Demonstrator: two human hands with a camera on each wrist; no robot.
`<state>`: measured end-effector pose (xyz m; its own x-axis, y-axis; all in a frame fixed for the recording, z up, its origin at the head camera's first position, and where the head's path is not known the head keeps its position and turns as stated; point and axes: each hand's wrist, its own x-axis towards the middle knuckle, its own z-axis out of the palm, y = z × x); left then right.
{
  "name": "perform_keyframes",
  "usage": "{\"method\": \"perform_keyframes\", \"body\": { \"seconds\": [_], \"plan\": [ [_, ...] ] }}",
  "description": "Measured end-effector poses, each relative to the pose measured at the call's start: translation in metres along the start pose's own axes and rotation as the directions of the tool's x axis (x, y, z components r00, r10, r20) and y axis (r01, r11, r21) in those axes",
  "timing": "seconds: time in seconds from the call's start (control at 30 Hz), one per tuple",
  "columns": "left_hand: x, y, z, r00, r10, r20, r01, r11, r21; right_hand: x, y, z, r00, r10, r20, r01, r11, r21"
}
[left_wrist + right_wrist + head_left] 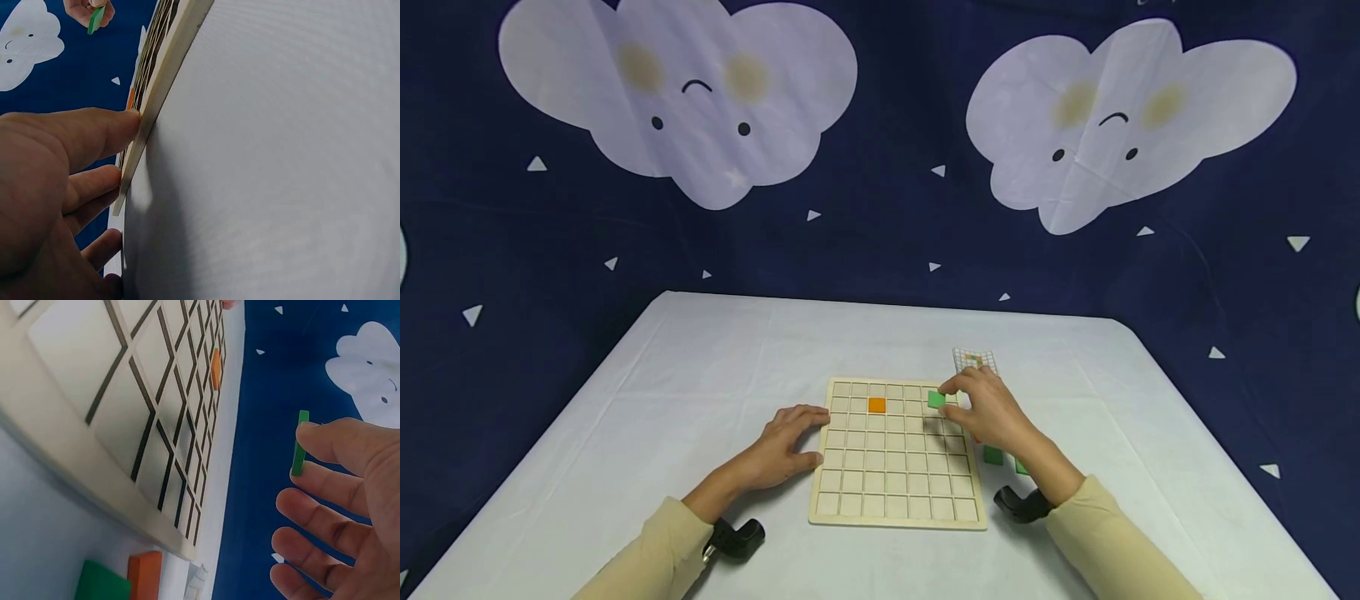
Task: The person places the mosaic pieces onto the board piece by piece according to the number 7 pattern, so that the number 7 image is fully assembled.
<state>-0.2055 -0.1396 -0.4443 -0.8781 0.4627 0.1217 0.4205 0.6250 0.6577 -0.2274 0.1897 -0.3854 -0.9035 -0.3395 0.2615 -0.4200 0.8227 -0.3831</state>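
My right hand (988,408) pinches a thin green square tile (300,447) between thumb and index finger, and its other fingers are spread. In the right wrist view the tile stands clear of the board, seen edge-on. Below it in the head view lies a pale wooden board (895,483) with a grid of square cells. One orange tile (877,405) sits in a cell near the far edge. My left hand (782,448) rests against the board's left edge, thumb and fingertips touching the rim (156,94), with the fingers loosely extended.
Right of the board lie green tiles (992,455) and another orange tile (145,575), partly hidden by the right arm in the head view. A small printed grid card (975,358) lies beyond the board's far right corner. White cloth (625,417) covers the table.
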Motion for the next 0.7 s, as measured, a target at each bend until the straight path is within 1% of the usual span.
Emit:
{"method": "perform_keyframes", "body": {
  "seconds": [0.17, 0.47, 0.7],
  "plan": [
    [0.0, 0.0, 0.0, 1.0, -0.006, 0.004, 0.006, 1.0, -0.003, 0.003, -0.002, 0.004, 1.0, -0.011, 0.004, 0.011, 1.0, 0.023],
    [0.0, 0.0, 0.0, 1.0, -0.012, 0.008, 0.012, 1.0, -0.005, 0.011, -0.006, 0.014, 1.0, -0.016, 0.006, 0.016, 1.0, -0.007],
    [0.0, 0.001, -0.001, 1.0, -0.016, 0.009, 0.016, 1.0, -0.01, 0.017, -0.009, 0.019, 0.999, -0.007, 0.041, 0.008, 1.0, -0.012]
  ]
}}
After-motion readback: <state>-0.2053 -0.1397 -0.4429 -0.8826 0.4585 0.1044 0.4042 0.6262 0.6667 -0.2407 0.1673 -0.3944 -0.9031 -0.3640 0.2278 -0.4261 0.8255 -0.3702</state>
